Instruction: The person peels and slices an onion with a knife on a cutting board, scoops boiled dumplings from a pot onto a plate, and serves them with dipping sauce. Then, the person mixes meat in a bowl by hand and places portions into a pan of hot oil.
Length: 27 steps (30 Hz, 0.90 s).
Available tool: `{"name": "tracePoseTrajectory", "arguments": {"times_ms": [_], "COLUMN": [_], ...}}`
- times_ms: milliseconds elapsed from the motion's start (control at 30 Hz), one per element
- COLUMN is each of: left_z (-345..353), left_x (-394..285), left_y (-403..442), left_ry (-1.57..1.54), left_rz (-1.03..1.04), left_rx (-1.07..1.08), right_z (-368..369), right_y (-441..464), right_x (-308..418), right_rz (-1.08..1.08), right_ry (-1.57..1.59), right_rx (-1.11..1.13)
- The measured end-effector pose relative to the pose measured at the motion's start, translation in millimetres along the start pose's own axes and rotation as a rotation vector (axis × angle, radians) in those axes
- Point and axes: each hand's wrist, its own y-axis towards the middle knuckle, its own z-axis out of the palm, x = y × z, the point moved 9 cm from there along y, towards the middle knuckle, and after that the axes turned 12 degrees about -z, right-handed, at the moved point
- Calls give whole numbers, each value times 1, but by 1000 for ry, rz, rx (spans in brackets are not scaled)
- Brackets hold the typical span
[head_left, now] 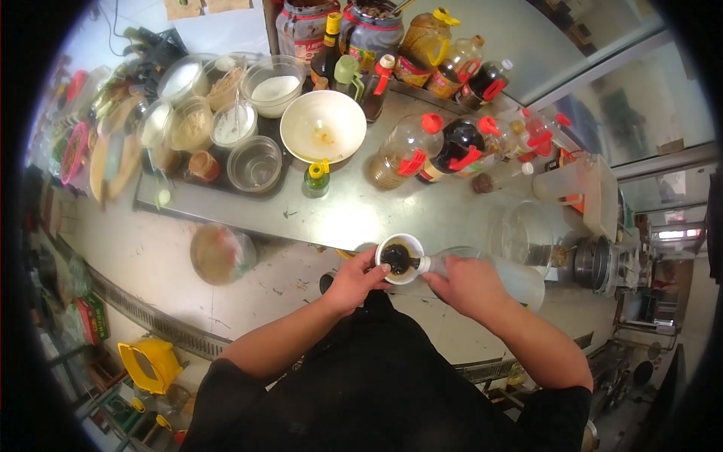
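Note:
Below the front edge of the table, my left hand (357, 283) is closed on the side of a small white bowl (379, 260). Dark liquid (395, 255) lies in the bowl. My right hand (468, 288) grips the neck end of a large see-through plastic bottle (520, 279), tipped so that its mouth is at the bowl's right rim. A dark stream runs from the mouth into the bowl. Part of the bottle is hidden behind my right hand.
On the metal table (301, 202) stand a larger cream bowl (297, 124), a green bottle with a yellow cap (317, 181) and several seasoning tubs (254, 166). Several red-capped bottles (410, 147) stand to the right. A bucket (218, 255) is on the floor.

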Motion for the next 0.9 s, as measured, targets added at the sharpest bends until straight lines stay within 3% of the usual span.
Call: {"name": "tracePoseTrajectory", "arguments": {"times_ms": [200, 267, 300, 367, 500, 667, 733, 767, 833, 900], "left_z": [-1, -1, -3, -6, -1, -9, -9, -7, 1, 3], "left_x": [-1, -3, -6, -10, -31, -31, -31, -30, -28, -17], "left_y": [1, 3, 4, 4, -1, 1, -1, -2, -4, -6], "left_ry": [-36, -52, -57, -59, -59, -68, -65, -65, -94, -154], "left_rz": [-12, -11, 5, 25, 65, 84, 110, 128, 143, 142], "left_rx": [4, 12, -6, -29, -106, -239, -316, -327, -356, -397], "right_z": [-3, -10, -7, -4, 26, 49, 85, 96, 91, 62], "right_y": [-7, -12, -13, -13, 4, 33, 36, 51, 22, 40], "right_x": [-18, -33, -40, -61, -120, -161, -237, -260, -328, -338], "right_rz": [-15, -90, -95, -61, 35, -43, 48, 38, 627, 628], "right_ry": [158, 457, 458, 755, 994, 1277, 1603, 1609, 961, 882], "right_rx": [-37, -258, -260, -358, -579, -545, -886, -879, -1434, -1367]}}
